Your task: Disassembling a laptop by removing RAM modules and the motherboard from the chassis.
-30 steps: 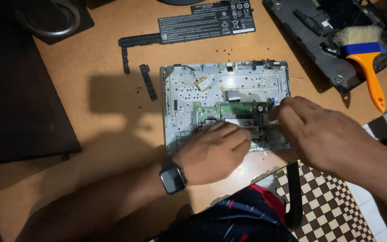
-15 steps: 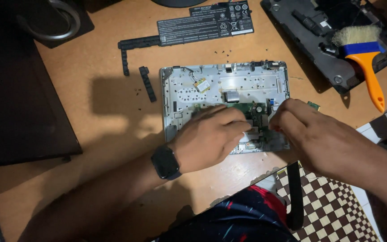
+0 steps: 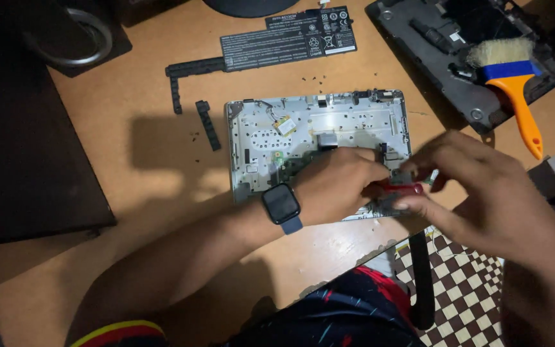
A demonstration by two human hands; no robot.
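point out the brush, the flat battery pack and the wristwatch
brush (image 3: pixel 514 87): head view, on the orange handle just below the blue band.
flat battery pack (image 3: pixel 288 41): head view, middle of its black top face.
wristwatch (image 3: pixel 281 204): head view, centre of the dark screen.

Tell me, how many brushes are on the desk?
1. The paintbrush, with an orange handle, blue band and pale bristles, lies on the dark laptop cover at the top right. Another might be hidden outside the picture.

Tan wooden desk (image 3: pixel 130 154) (shadowed), checkered floor (image 3: pixel 476 289), dim light
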